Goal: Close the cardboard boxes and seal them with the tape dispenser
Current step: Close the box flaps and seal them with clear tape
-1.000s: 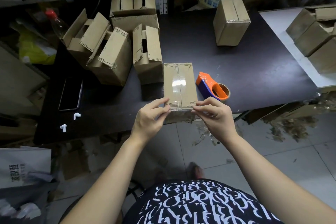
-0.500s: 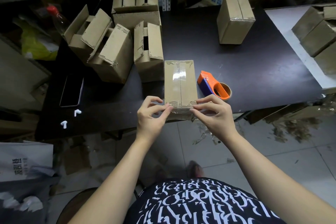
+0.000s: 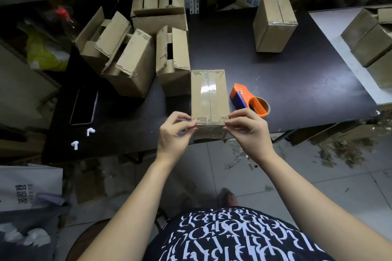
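Both bare forearms reach forward and angle in toward each other, wrists level. Left grip (image 3: pixel 174 131) has its fingers curled, thumb and fingertips pinching the near left corner of the taped box (image 3: pixel 209 99). Right grip (image 3: pixel 251 131) mirrors it, curled fingers pinching the near right corner, knuckles up.

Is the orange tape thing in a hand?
No, the tape dispenser lies on the table; the left hand and right hand pinch the taped box.
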